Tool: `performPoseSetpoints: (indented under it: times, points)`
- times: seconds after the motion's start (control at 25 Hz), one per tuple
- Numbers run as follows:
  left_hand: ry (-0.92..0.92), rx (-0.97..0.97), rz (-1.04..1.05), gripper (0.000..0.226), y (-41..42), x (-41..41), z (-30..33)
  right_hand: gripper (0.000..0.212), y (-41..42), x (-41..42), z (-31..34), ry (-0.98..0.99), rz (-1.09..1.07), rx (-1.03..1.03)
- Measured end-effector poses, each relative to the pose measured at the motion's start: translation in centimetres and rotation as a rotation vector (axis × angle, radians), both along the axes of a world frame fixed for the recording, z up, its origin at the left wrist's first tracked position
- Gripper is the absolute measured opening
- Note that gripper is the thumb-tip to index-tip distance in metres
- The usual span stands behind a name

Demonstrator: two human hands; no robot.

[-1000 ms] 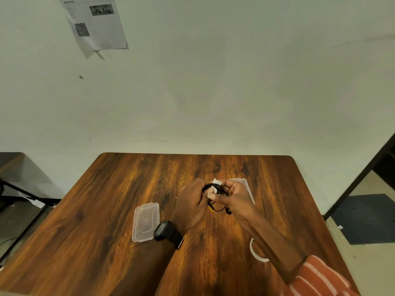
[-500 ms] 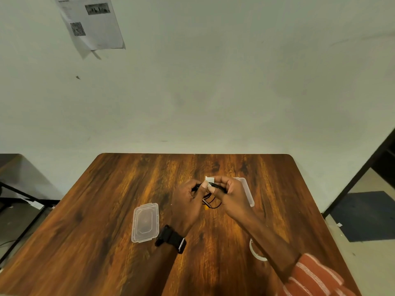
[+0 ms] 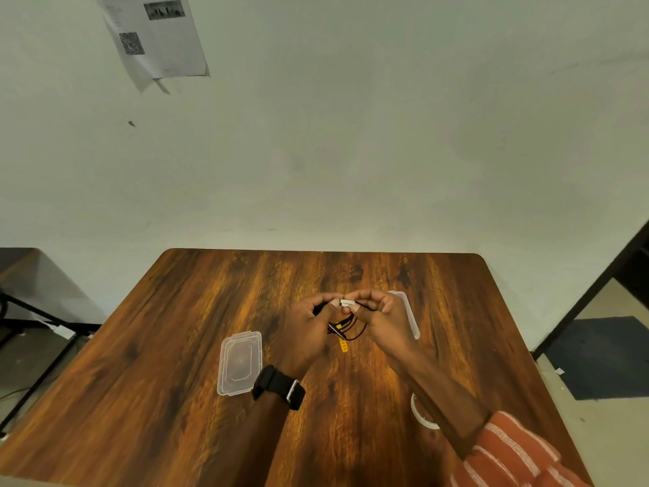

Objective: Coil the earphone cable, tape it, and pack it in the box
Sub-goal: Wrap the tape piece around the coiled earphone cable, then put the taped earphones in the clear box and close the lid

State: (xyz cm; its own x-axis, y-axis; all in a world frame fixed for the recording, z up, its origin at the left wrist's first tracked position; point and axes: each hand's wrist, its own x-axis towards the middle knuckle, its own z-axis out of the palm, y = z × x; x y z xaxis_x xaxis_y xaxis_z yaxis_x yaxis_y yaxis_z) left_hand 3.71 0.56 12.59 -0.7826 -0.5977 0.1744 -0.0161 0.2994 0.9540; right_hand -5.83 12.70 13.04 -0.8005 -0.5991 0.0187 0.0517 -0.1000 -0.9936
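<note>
Head camera looks forward and down over the table [image 3: 182, 346].

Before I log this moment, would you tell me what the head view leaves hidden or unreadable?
- Clear plastic box: largely hidden behind the right hand.
- Tape roll: mostly covered by the right forearm.
- Coiled earphone cable: the part under the white tape piece is hidden by both hands' fingers, including the left hand.
- Wall notice: top cut off by the frame edge, text too small.
</note>
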Motion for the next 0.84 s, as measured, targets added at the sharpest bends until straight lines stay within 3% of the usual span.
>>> performPoseSetpoints:
  times: [0.2, 0.44, 0.52, 0.6, 0.64, 0.72, 0.84]
  points:
    - [-0.026, 0.201, 0.025, 0.013, 0.1, -0.8, 0.2, 0.016, 0.2, -0.6, 0.2, 0.17, -0.012, -0.033]
    - [0.0, 0.255, -0.019, 0.017, 0.4, -1.8, 1.3, 0.01, 0.1, -2.0, 0.4, 0.139, -0.026, 0.058]
    - [0.013, 0.307, -0.038, 0.018, 0.4, -2.5, 1.4, 0.017, 0.3, -2.8, 0.5, 0.396, -0.047, 0.262]
    - [0.003, 0.343, -0.061, 0.018, 0.4, -3.4, 0.9, 0.016, 0.2, -3.7, 0.7, 0.869, -0.076, 0.506]
    - [-0.009, 0.351, -0.058, 0.018, 0.5, -4.0, 0.7, 0.015, 0.0, -4.2, 0.7, 1.015, -0.073, 0.577]
    - [-0.018, 0.34, -0.026, 0.018, 0.5, -5.6, 0.3, 0.016, -0.4, -5.5, 0.5, 0.953, -0.039, 0.647]
    - [-0.028, 0.289, -0.014, 0.024, -0.2, -8.6, 0.0, 0.011, -0.9, -9.6, -0.6, 0.594, -0.036, 0.661]
